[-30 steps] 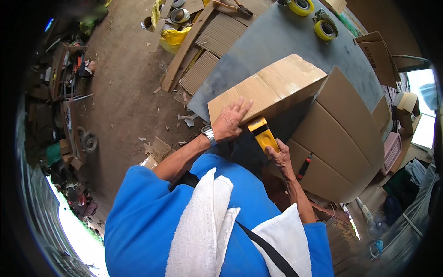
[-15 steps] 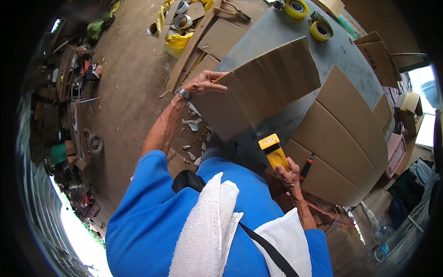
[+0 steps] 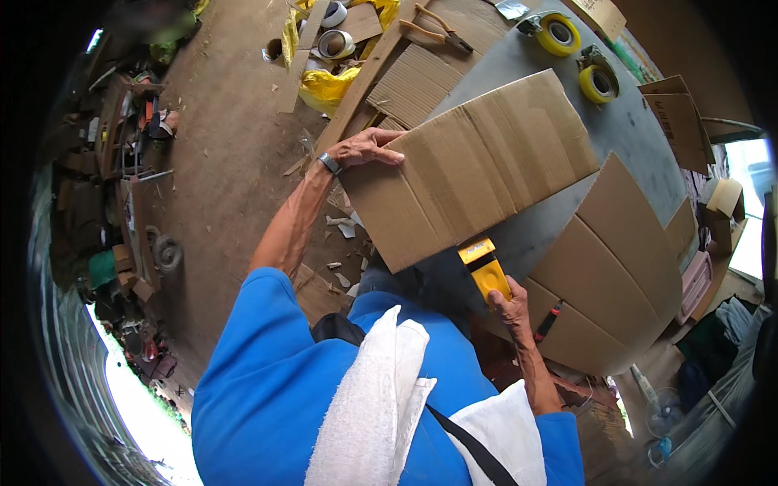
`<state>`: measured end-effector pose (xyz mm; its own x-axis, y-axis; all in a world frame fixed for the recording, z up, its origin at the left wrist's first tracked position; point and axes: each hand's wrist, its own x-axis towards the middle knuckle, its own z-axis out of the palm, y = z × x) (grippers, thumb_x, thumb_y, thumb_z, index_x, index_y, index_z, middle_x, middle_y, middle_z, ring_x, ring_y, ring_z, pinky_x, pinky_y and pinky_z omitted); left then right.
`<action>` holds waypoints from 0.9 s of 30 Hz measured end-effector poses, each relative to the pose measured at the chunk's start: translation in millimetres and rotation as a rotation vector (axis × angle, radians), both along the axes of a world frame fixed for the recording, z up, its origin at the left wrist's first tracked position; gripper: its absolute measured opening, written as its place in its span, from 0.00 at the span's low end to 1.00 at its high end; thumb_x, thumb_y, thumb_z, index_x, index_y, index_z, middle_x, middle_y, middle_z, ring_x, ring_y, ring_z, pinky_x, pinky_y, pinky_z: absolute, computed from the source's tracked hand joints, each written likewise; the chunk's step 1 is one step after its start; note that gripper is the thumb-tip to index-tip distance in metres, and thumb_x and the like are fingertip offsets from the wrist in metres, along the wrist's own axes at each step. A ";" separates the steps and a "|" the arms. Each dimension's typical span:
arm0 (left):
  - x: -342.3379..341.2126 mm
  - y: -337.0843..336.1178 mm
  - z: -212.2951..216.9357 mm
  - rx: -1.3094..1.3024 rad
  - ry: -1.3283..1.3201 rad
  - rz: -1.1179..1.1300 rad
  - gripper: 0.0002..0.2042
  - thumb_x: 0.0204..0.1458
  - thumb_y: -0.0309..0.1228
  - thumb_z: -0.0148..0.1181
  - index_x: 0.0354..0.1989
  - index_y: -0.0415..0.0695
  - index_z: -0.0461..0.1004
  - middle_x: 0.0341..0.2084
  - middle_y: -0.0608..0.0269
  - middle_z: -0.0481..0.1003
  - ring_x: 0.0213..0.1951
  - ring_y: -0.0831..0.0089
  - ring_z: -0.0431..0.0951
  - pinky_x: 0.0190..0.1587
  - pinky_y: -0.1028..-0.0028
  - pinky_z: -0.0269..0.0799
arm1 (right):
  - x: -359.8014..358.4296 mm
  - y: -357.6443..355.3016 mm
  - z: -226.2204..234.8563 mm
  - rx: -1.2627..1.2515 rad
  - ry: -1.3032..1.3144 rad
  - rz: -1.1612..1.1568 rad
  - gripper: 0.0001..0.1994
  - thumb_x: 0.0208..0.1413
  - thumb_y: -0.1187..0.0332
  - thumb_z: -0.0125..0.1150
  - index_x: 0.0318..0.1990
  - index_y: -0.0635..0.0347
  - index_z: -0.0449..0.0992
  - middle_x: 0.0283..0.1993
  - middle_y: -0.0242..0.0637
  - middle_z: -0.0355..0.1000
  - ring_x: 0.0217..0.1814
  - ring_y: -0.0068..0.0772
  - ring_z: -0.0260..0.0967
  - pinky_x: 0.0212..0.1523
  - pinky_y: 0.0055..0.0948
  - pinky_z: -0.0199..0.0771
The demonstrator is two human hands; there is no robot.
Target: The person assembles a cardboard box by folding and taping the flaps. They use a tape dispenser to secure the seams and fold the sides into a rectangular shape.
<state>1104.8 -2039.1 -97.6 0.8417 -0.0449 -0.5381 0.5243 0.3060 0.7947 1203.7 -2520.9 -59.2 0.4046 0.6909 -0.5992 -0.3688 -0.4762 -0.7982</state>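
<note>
My left hand grips the left edge of a flattened brown cardboard box that lies across the grey table. My right hand holds a yellow tape dispenser by its handle, its head touching the near edge of the cardboard. A wristwatch sits on my left wrist. A white towel hangs over my blue shirt below.
Two yellow tape rolls rest at the table's far end. More flat cardboard sheets lean at the right. Pliers, corrugated board and tape rolls lie on the dirt floor at the back; clutter lines the left.
The cardboard box went from a raised, squared shape to lying flat on the table. My left hand moved out to its left edge; my right hand brought the dispenser against the near edge.
</note>
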 end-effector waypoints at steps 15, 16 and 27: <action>-6.5 -22.8 -83.8 -0.053 -0.176 0.158 0.34 0.54 0.32 0.69 0.68 0.41 0.63 0.66 0.53 0.66 0.68 0.67 0.62 0.67 0.67 0.62 | 61.3 81.7 25.7 -0.143 -0.051 0.132 0.22 0.53 0.49 0.68 0.35 0.62 0.74 0.26 0.28 0.71 0.26 0.18 0.68 0.27 0.22 0.68; -9.6 -28.8 -81.1 0.143 -0.212 0.146 0.33 0.54 0.34 0.69 0.68 0.41 0.63 0.66 0.52 0.64 0.69 0.66 0.60 0.68 0.67 0.61 | 61.5 88.8 23.5 -0.148 -0.015 0.137 0.21 0.54 0.50 0.68 0.35 0.62 0.74 0.26 0.29 0.72 0.26 0.19 0.69 0.27 0.23 0.69; -1.1 -166.6 19.8 0.971 0.024 -0.124 0.55 0.40 0.43 0.73 0.75 0.44 0.43 0.66 0.24 0.53 0.70 0.39 0.54 0.68 0.58 0.58 | 79.2 81.8 9.6 -0.024 0.070 0.198 0.14 0.56 0.59 0.67 0.37 0.61 0.74 0.26 0.31 0.73 0.26 0.19 0.70 0.26 0.21 0.69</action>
